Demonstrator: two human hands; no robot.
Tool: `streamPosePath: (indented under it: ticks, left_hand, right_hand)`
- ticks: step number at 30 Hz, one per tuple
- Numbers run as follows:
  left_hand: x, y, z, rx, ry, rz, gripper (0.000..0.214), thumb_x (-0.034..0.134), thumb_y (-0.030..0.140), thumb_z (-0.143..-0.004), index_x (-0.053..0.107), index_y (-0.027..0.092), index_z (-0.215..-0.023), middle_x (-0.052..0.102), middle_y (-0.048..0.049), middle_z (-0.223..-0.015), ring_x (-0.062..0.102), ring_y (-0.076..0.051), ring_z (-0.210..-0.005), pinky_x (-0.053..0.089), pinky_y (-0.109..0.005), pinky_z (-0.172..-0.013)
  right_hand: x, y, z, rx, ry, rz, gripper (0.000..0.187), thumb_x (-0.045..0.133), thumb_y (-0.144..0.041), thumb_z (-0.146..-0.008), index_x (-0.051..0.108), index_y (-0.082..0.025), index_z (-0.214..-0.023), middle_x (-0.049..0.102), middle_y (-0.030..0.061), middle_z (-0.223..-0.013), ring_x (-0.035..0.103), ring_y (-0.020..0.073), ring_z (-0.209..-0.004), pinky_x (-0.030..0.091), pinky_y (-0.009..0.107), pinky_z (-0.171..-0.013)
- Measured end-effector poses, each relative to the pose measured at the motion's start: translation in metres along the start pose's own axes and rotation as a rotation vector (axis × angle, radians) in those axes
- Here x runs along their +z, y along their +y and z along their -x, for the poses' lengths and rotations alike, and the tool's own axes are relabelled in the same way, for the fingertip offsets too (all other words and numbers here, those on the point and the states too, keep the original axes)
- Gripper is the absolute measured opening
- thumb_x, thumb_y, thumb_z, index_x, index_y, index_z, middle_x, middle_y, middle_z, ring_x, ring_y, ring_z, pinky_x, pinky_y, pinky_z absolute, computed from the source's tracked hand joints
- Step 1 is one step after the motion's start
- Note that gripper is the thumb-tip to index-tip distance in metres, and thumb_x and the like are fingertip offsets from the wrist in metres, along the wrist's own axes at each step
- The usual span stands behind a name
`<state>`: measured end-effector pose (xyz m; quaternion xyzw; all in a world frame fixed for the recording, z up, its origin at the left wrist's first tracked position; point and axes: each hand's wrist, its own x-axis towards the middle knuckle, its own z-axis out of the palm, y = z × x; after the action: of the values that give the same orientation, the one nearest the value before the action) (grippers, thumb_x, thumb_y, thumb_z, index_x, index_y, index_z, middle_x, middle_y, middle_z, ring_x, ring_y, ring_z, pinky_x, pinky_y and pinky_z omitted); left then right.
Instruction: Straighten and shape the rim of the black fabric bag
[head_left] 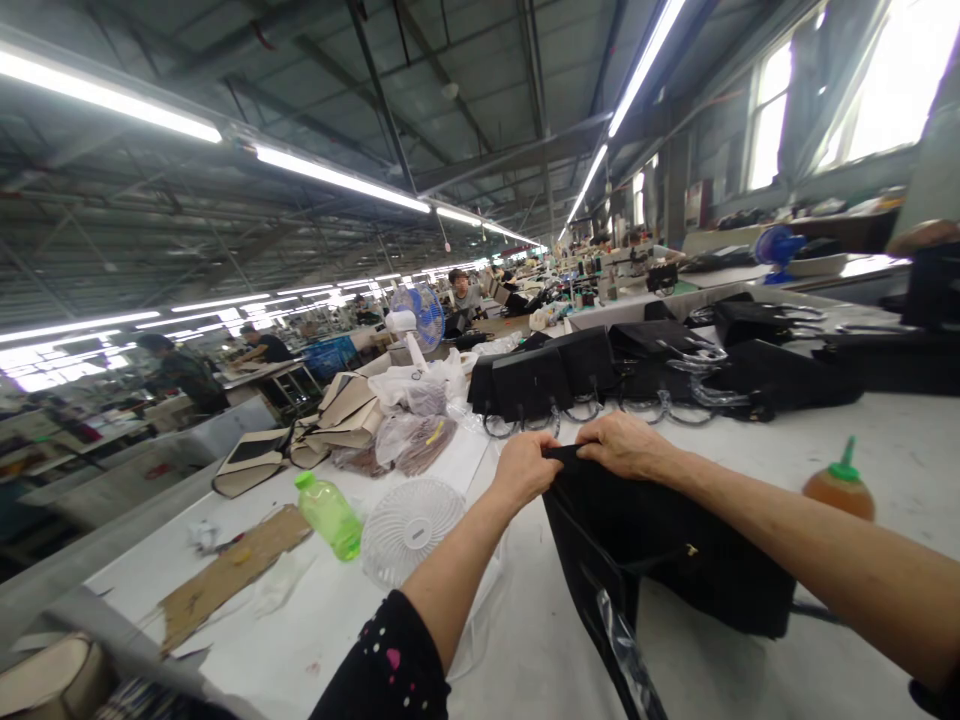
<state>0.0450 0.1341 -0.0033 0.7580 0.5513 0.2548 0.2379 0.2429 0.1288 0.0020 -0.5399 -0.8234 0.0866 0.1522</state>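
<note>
A black handbag (720,570) lies tilted on the white table in front of me, its mouth facing me and a small gold-coloured fitting showing inside. My left hand (527,468) pinches the far left end of its top edge. Close beside it, my right hand (626,445) grips the same edge, thumb and fingers closed on the fabric. A handle wrapped in clear plastic (626,640) hangs down toward the table's near side. The bag's underside is hidden from me.
Several black handbags (532,380) line the table's far side. Left stand a white fan (414,530), a green bottle (330,515), cardboard (232,575), plastic bags (416,400) and beige bag pieces (345,415). An orange-brown squeeze bottle (840,488) stands right. Another person's hand (926,237) shows at the right edge.
</note>
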Motion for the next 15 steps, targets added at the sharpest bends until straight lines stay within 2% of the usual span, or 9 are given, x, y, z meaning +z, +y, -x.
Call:
streamPosePath:
  ticks: [3,8,15]
  left_hand:
    - [-0.005,-0.013,0.001,-0.041,-0.063,0.081,0.025,0.072,0.011,-0.067,0.075,0.015,-0.091,0.073,-0.0005,-0.078,0.064,-0.015,-0.072,0.045,-0.023,-0.063]
    - [-0.007,-0.028,0.004,-0.092,-0.076,0.162,0.02,0.069,0.012,-0.066,0.074,0.013,-0.086,0.071,0.0008,-0.073,0.062,-0.013,-0.068,0.043,-0.021,-0.06]
    - [-0.007,-0.017,0.013,-0.067,0.002,0.113,0.012,0.077,0.023,-0.069,0.075,0.016,-0.078,0.066,0.0027,-0.066,0.058,-0.014,-0.067,0.038,-0.023,-0.06]
  right_hand:
    - [-0.001,-0.002,-0.001,0.022,-0.002,0.009,0.019,0.066,-0.035,-0.1,0.075,-0.019,-0.1,0.075,0.0033,-0.093,0.071,0.0217,-0.094,0.055,0.042,-0.09]
    - [0.0,-0.006,0.0,0.01,-0.007,-0.004,0.019,0.066,-0.035,-0.1,0.075,-0.018,-0.099,0.075,0.0039,-0.093,0.07,0.0217,-0.094,0.055,0.043,-0.091]
    - [-0.002,-0.008,0.01,-0.099,-0.041,-0.04,0.023,0.066,-0.037,-0.098,0.075,-0.021,-0.112,0.078,0.003,-0.103,0.071,0.0206,-0.097,0.054,0.037,-0.087]
